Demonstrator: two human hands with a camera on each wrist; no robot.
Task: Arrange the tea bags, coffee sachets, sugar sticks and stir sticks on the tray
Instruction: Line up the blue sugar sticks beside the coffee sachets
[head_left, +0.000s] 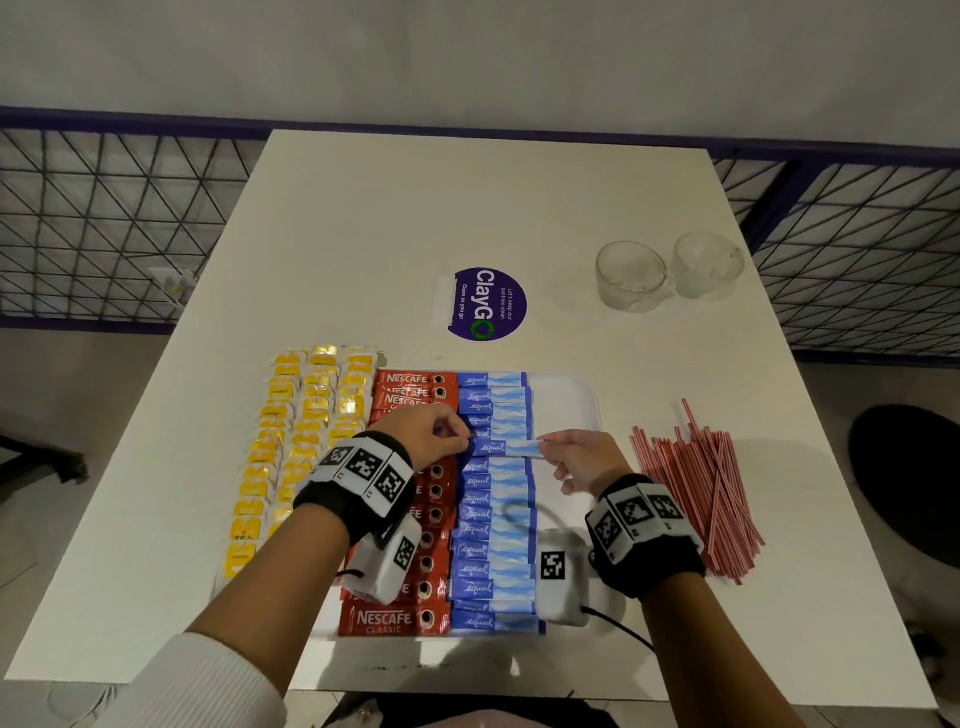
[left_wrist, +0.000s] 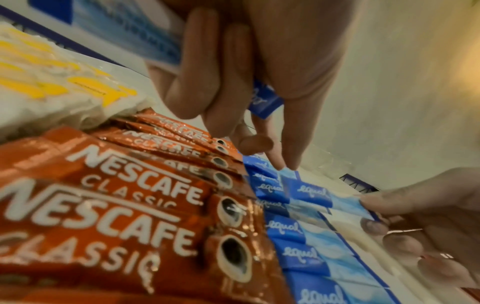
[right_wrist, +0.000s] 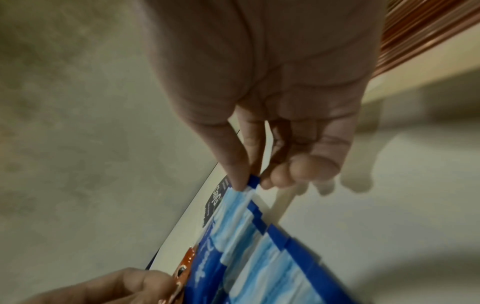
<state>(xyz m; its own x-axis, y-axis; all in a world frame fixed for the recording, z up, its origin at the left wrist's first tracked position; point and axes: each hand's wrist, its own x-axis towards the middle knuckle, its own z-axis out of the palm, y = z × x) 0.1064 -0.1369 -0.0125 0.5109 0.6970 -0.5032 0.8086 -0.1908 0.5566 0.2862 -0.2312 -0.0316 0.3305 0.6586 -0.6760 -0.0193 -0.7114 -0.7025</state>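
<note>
Sugar stick (head_left: 500, 447): flat blue paper sachet, held above its row on the white tray (head_left: 569, 395) | left hand (head_left: 434, 436) fingers pinched one end | right hand (head_left: 582, 460) fingers pinched the other.

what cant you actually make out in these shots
- Head view: the left hand and wrist gear hide the middle coffee sachets.
- Head view: tea bags print too small to read.
- Right wrist view: stir sticks blurred and cut off at the corner.
- Left wrist view: tray hidden under sachets.
</note>
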